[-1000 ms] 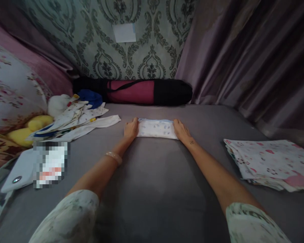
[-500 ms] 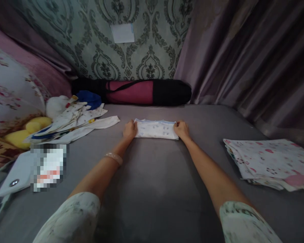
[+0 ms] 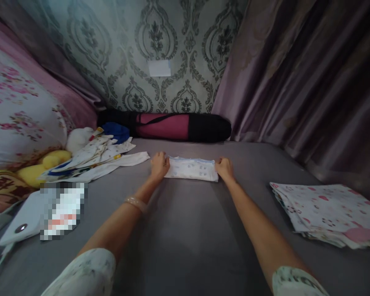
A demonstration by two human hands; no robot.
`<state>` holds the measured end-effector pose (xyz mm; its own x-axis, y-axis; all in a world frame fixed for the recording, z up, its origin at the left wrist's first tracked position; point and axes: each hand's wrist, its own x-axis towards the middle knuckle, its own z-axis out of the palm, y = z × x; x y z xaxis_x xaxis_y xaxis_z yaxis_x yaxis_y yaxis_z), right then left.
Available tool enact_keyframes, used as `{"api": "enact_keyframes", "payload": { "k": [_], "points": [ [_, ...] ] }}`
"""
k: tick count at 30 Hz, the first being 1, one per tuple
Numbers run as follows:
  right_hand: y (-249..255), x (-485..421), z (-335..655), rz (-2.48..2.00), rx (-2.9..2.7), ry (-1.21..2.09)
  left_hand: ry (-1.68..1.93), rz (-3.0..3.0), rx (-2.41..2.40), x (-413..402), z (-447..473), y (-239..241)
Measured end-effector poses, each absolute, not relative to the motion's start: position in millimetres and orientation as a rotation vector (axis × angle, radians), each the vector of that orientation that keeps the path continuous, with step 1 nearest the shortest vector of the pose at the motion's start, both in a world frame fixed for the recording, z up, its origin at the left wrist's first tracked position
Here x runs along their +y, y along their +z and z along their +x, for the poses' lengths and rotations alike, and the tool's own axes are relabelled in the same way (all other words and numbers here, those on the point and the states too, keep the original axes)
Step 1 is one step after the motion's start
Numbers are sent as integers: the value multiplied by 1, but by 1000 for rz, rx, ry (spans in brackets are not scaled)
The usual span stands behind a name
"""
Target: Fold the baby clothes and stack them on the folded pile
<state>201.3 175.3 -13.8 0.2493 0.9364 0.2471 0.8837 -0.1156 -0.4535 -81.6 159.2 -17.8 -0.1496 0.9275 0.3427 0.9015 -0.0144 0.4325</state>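
Note:
A small white folded garment (image 3: 191,169) with a faint blue print lies on the grey bed sheet (image 3: 188,230), straight ahead. My left hand (image 3: 159,164) has its fingers curled round the garment's left end. At the right end, my right hand (image 3: 224,168) is closed on the cloth in the same way. Both arms reach forward, and a pale bangle sits on my left wrist.
A heap of white baby clothes (image 3: 95,158) lies left of the garment, by a yellow soft toy (image 3: 46,162) and floral pillow (image 3: 21,119). A stack of folded printed cloths (image 3: 323,209) sits at right. A pink-and-black rolled mat (image 3: 172,126) lies against the wall. Curtains hang at right.
Both hands went from lying flat beside the garment's ends to gripping them. The view has tilted up slightly.

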Motion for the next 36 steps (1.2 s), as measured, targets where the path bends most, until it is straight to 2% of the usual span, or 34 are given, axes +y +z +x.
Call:
{"api": "enact_keyframes", "payload": {
  "k": [3,9,17,27,36],
  "points": [
    [-14,156,172,-1731,-1891,-138,826,2290,1944,146,-63,-13],
    [-16,136,119,-1443,-2322,-78,642,2490,1662,138,-36,-20],
    [-23,142,110,-1496,-2492,19,365,2577,1780,148,-39,-32],
    [-39,150,115,-1533,-2432,160,312,2553,1847,149,-44,-44],
    [-43,154,118,-1742,-2289,109,278,2472,1866,154,-48,-46]
  ]
}}
